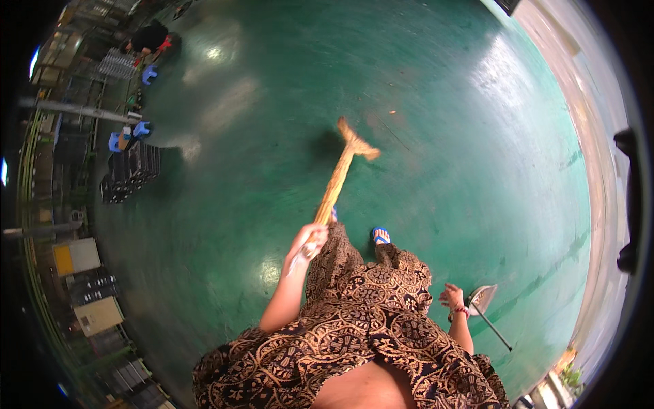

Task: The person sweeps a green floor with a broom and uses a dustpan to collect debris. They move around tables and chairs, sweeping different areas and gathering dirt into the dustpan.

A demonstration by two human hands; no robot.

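Observation:
My left hand (pixel 308 244) is wrapped round the upper end of a yellow straw broom (pixel 335 183). The broom slants forward from my fist, its flared head low over the green floor, a dark patch of shadow beside it. Whether the bristles touch the floor I cannot tell. At my right side my right hand (pixel 452 296) hangs with its fingers loosely apart and nothing in them, a red bracelet at its wrist. Just to its right a dustpan (pixel 481 298) is seen with a thin dark handle, apart from the hand.
A small light scrap (pixel 392 112) lies on the green floor (pixel 443 170) beyond the broom head. Stacked black crates (pixel 133 170), blue stools (pixel 141 128), boxes (pixel 99 315) and racks line the left. Another person (pixel 150 39) crouches at the far left. A pale wall curves along the right.

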